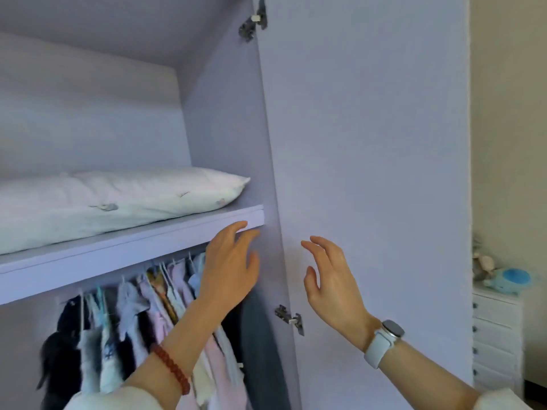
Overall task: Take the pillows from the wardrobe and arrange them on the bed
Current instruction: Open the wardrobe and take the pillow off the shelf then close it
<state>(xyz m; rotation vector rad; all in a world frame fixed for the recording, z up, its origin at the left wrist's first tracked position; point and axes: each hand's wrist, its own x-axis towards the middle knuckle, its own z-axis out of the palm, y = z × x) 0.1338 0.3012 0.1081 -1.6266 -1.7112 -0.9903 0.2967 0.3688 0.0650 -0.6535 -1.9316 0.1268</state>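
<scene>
A white pillow (112,199) with small printed motifs lies flat on the upper shelf (124,250) of the open lilac wardrobe. My left hand (229,267), with a red bead bracelet on the wrist, is raised just below the shelf's front edge, right of the pillow, fingers spread and empty. My right hand (331,279), with a pale watch on the wrist, is lifted in front of the open wardrobe door (370,143), fingers apart and holding nothing. Neither hand touches the pillow. The bed is out of view.
Several clothes (142,327) hang on a rail under the shelf. The open door stands on the right with metal hinges (290,319). Beyond it is a white chest of drawers (497,335) with a blue soft toy (509,279) on top.
</scene>
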